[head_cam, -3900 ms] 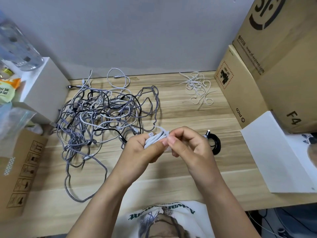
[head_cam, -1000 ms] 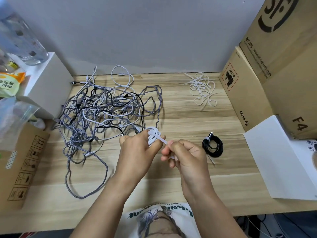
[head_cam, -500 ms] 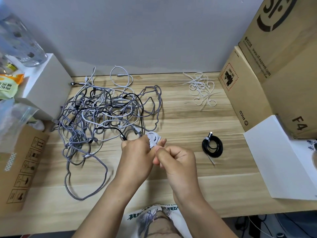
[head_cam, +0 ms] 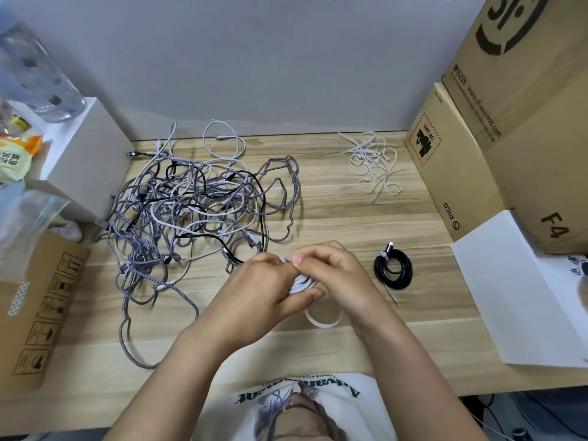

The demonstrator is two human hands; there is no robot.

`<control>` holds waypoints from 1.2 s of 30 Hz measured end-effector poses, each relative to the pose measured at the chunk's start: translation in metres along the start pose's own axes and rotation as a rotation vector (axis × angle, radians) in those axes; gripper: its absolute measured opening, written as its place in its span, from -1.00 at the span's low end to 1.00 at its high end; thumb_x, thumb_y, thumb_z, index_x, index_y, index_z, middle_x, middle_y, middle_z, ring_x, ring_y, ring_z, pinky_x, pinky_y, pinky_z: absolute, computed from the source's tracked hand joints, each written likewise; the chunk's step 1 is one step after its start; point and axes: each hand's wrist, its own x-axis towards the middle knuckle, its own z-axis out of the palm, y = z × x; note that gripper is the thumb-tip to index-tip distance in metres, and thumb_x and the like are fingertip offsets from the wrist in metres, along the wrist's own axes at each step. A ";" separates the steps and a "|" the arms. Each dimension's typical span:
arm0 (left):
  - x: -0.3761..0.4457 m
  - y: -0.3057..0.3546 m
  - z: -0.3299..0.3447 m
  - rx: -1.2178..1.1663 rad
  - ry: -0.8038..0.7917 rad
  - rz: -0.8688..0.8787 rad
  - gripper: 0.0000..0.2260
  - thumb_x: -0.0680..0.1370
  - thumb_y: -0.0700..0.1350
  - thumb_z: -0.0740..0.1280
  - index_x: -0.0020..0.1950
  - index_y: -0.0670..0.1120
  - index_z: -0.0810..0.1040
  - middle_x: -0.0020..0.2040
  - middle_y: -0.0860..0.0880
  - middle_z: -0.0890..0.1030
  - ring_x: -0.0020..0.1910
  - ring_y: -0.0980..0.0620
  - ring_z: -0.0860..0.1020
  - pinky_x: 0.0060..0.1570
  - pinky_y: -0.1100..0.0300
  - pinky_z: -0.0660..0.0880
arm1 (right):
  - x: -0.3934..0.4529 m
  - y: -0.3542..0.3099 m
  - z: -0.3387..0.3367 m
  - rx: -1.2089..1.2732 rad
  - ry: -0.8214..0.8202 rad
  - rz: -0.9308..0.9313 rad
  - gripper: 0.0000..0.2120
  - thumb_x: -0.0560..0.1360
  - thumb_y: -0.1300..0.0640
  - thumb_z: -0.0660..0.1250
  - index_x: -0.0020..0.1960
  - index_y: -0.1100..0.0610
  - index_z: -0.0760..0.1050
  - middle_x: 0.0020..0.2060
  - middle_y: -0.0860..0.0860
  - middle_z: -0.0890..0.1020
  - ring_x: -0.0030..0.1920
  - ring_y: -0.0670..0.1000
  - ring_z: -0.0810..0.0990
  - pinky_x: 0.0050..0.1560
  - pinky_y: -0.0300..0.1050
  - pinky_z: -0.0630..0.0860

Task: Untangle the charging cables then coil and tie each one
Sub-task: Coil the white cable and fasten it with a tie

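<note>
Cables: 1 white coil (head_cam: 301, 283) in 2 hands | 1 black coil (head_cam: 393, 268) tied

I sat at what looked like a makeshift packing or storage corner of an office: a wood-grain worktop (head_cam: 334, 218) beneath my hands against a bare grey wall (head_cam: 270, 58), shipping cartons (head_cam: 509, 138) stacked to my right, another carton (head_cam: 41, 307) and a white box (head_cam: 82, 154) to my left.

Wooden desk (head_cam: 334, 218), grey wall (head_cam: 270, 58)
</note>
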 end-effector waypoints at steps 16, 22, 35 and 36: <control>-0.004 -0.007 0.001 -0.254 -0.016 -0.056 -0.79 0.48 0.27 0.12 -0.17 0.16 0.38 -0.39 0.16 0.42 -0.21 0.16 0.37 -0.18 0.29 0.33 | 0.007 -0.007 -0.009 0.667 0.065 -0.063 -0.89 0.37 0.17 0.24 -0.31 0.13 0.49 -0.42 0.00 0.59 -0.14 -0.04 0.65 -0.06 -0.20 0.50; -0.009 -0.011 0.010 -0.565 -0.021 -0.181 -0.59 0.44 0.22 0.19 -0.28 -0.13 0.43 -0.39 0.10 0.38 -0.39 0.20 0.32 -0.37 0.33 0.25 | 0.001 -0.020 -0.020 0.850 0.060 -0.085 -0.80 0.35 0.18 0.24 -0.42 0.07 0.55 -0.52 -0.01 0.45 -0.43 -0.03 0.57 -0.28 -0.21 0.58; 0.005 -0.008 0.030 -1.094 0.100 -0.381 -0.70 0.54 0.03 0.18 -0.31 -0.12 0.38 -0.44 -0.05 0.30 -0.40 0.01 0.28 -0.36 0.29 0.25 | -0.021 -0.030 -0.012 0.811 -0.020 -0.137 -0.88 0.32 0.19 0.30 -0.39 0.11 0.53 -0.54 0.00 0.37 -0.53 -0.04 0.39 -0.31 -0.20 0.54; 0.004 -0.007 0.029 -1.144 0.102 -0.397 -0.71 0.54 -0.01 0.16 -0.31 -0.14 0.38 -0.48 -0.05 0.27 -0.41 0.00 0.30 -0.36 0.29 0.27 | -0.021 -0.031 -0.013 0.813 -0.015 -0.137 -0.84 0.35 0.20 0.27 -0.39 0.10 0.53 -0.54 -0.01 0.37 -0.53 -0.04 0.39 -0.32 -0.20 0.54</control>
